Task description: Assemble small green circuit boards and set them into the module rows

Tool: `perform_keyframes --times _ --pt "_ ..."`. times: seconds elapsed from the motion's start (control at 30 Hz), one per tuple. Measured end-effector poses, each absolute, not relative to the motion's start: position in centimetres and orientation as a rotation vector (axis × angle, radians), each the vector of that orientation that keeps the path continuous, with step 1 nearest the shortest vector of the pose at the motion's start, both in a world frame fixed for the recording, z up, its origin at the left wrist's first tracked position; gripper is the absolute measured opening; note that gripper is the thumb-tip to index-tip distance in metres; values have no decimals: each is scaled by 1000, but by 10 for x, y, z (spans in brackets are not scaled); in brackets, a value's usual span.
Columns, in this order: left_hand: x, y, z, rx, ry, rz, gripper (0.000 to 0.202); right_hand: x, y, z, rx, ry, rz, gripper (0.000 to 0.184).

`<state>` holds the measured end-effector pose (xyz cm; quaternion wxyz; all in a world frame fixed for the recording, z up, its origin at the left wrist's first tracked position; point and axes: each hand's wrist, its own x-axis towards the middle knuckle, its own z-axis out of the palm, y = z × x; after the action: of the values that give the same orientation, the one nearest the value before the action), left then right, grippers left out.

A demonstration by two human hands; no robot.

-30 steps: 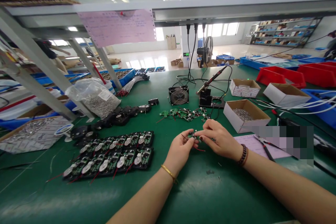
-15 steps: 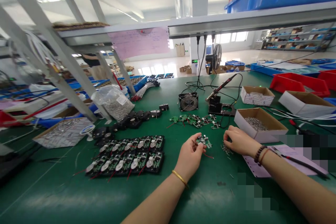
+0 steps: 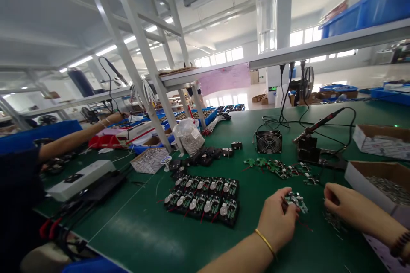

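My left hand (image 3: 278, 219) pinches a small green circuit board (image 3: 297, 201) between thumb and fingers, and a thin red wire trails from the board. To its right, my right hand (image 3: 350, 207) rests with curled fingers at a small heap of thin metal pins (image 3: 333, 222) on the green bench. Whether a pin is between those fingertips is hidden. Beyond both hands lies a row of loose circuit boards (image 3: 280, 168). Left of my hands, two rows of black housings (image 3: 229, 217) hold boards with round silver discs and red wires.
A soldering iron (image 3: 323, 123) leans in its stand behind the boards, beside a square fan (image 3: 269, 142). At right stands a carton (image 3: 357, 179) of metal pins. A bag of metal parts (image 3: 188, 136) sits farther left. Another person's arm (image 3: 73, 136) reaches in at far left.
The view has swung left, so the bench contents appear farther right and another person's arm shows. My left hand still holds the circuit board; my right hand stays by the pins.
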<state>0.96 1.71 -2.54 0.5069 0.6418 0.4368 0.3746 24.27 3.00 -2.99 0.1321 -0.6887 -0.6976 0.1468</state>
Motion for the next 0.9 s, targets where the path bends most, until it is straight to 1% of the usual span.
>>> perform_keyframes --times 0.07,0.2,0.3,0.4,0.6,0.9 --pt "8 18 -26 1618 1044 931 46 239 27 -24 -1873 -1932 616 19" --pt "4 19 -25 1891 1072 1004 48 221 11 -8 -1429 -1723 1036 29" --pt "3 21 -24 2090 1085 978 49 207 4 -2 -1278 -1563 1181 34" --pt "3 22 -25 2225 1057 946 49 199 4 -6 -1233 -1471 1216 37" --pt "4 20 -26 2408 983 964 46 195 6 -16 -1226 -1463 1194 33" --pt "6 20 -30 2452 960 980 44 194 5 -18 -1202 -1448 1211 31"
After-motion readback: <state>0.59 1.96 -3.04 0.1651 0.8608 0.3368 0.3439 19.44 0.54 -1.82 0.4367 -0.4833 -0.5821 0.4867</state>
